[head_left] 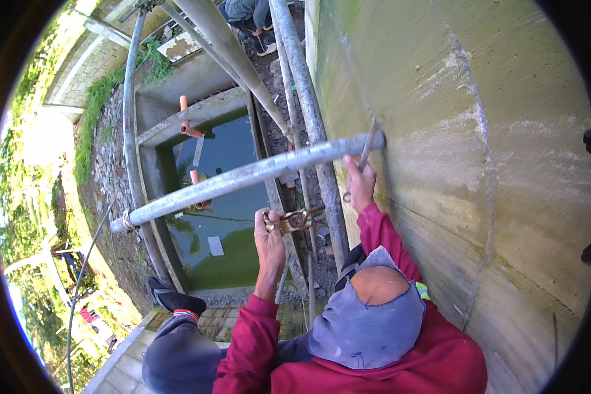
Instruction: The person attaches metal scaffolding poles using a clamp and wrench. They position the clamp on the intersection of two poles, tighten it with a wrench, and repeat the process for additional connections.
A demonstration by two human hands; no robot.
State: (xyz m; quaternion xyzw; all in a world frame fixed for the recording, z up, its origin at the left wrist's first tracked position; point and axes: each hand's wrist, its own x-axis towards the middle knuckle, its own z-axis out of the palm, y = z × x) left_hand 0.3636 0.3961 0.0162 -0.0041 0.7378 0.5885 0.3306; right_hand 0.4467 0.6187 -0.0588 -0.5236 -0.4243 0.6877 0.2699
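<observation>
L hand [268, 248] closed tight on coupler [297, 221], below horiz tube [243, 176] in view; coupler's R end is close to upright [326, 197], can't tell if touching. R hand [362, 186] wrapped round spanner [370, 146], shank crossing in front of tube near its wall end.

Risks IMO: drop is #1. 2 loose items, each in 1 hand, tank water [240, 266] nearby; a sweaty or relaxed grip = part lost in tank, or bouncing toward co-worker [246, 12]. Tube could roll/slide if lashing [126, 220] at L end is weak; R-end support unclear. Spanner slip could rap knuckles on wall [420, 131].

Mat'ls: tube + upright look galv steel, round, dull grey, scuffed. Coupler brassy-brown, chunky. Spanner slim, ring at top end. Wall: conc, green-stained, rough pale seam. Water flat, murky green. Pipe stubs [188, 129] orange, prob. plastic. R knee [379, 285] bare thru ragged grey cloth.
</observation>
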